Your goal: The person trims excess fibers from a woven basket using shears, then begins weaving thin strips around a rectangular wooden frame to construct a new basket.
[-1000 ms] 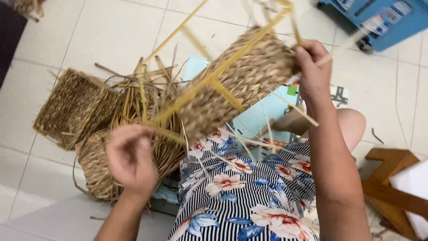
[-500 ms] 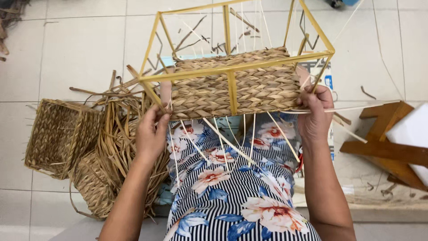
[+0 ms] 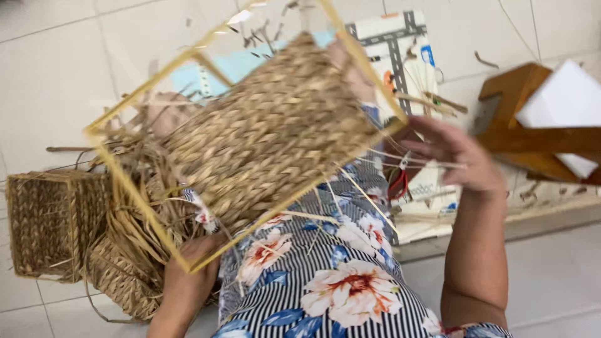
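A half-woven basket (image 3: pixel 269 134) on a yellow wire frame (image 3: pixel 131 206) tilts above my lap, its woven bottom facing me. My left hand (image 3: pixel 191 275) grips the frame's lower corner from below. Off the basket's right edge, my right hand (image 3: pixel 460 153) has its fingers spread among thin loose straw strands (image 3: pixel 413 159), holding none that I can see. A striped skirt with flowers (image 3: pixel 332 281) covers my lap.
A finished woven basket (image 3: pixel 47 222) stands at the left, with a second one (image 3: pixel 119 281) and a pile of dried straw (image 3: pixel 134 213) beside it. A wooden stool (image 3: pixel 532 125) with a white sheet (image 3: pixel 563 103) sits at the right. Red-handled cutters (image 3: pixel 397 184) lie on a printed mat (image 3: pixel 400 50).
The basket has turned from level to tilted, its bottom now toward me. My right hand has let go of its right side and opened; my left hand has shifted down to the lower corner.
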